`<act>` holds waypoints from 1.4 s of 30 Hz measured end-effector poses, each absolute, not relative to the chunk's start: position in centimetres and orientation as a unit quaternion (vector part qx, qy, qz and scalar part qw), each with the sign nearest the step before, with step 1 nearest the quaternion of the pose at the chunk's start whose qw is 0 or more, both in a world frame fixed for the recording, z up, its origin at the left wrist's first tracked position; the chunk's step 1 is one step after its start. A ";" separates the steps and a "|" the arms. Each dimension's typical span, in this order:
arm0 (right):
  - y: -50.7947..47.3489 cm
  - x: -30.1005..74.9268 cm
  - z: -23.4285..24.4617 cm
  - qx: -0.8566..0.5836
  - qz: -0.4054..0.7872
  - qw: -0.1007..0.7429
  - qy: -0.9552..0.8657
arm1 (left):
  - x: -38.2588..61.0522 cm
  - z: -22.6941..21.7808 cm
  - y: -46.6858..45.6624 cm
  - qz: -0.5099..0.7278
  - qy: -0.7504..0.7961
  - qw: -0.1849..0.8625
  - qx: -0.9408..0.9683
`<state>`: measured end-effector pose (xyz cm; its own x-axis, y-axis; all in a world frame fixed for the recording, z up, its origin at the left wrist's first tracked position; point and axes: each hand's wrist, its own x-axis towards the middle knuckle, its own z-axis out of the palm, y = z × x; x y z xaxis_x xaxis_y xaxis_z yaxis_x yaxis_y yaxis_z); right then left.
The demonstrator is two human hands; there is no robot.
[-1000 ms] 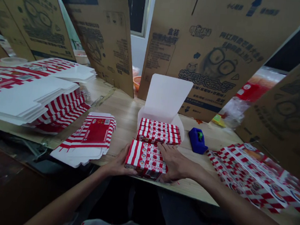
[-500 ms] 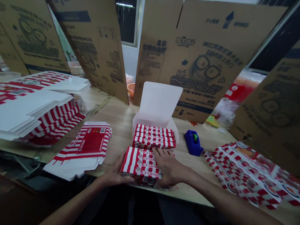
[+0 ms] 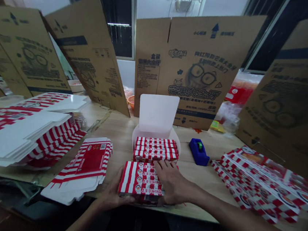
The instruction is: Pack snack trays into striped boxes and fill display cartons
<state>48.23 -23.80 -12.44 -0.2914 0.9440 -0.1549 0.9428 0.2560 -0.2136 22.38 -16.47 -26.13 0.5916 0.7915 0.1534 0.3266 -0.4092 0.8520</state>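
Between my hands at the table's front edge sits a row of small red-and-white striped boxes (image 3: pixel 143 178), pressed side by side. My left hand (image 3: pixel 114 192) is wrapped round their left end, thumb along the near side. From the right, my right hand (image 3: pixel 171 180) grips the other end, fingers lying over the top. Just behind them stands an open white carton (image 3: pixel 158 114) with its lid raised. Several more striped boxes (image 3: pixel 156 148) fill it in a row. The undersides of the held boxes are hidden.
A blue tape dispenser (image 3: pixel 199 152) stands right of the carton. Flattened striped cartons (image 3: pixel 91 160) lie to the left, beside a larger stack (image 3: pixel 12 130). Checkered long boxes (image 3: pixel 262 182) are piled at right. Tall cardboard sheets (image 3: pixel 186 67) line the back.
The camera view has tilted up a little, so everything appears lower. Both hands keep their hold on the row of boxes, which has hardly moved on the table.
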 end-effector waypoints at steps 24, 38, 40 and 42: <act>-22.8 61.2 2.7 -0.550 0.049 0.238 -0.799 | 32.9 -15.9 -20.2 0.502 0.401 0.485 0.593; -6.0 58.5 0.8 -0.509 0.172 0.137 -0.832 | 41.5 -15.7 -11.5 0.137 0.397 0.041 0.906; -5.0 58.6 0.7 -0.518 0.201 0.110 -0.824 | 41.2 -16.0 -11.9 0.147 0.385 0.030 0.910; -4.0 58.5 0.7 -0.521 0.215 0.105 -0.820 | 41.0 -16.2 -12.2 0.151 0.385 0.024 0.910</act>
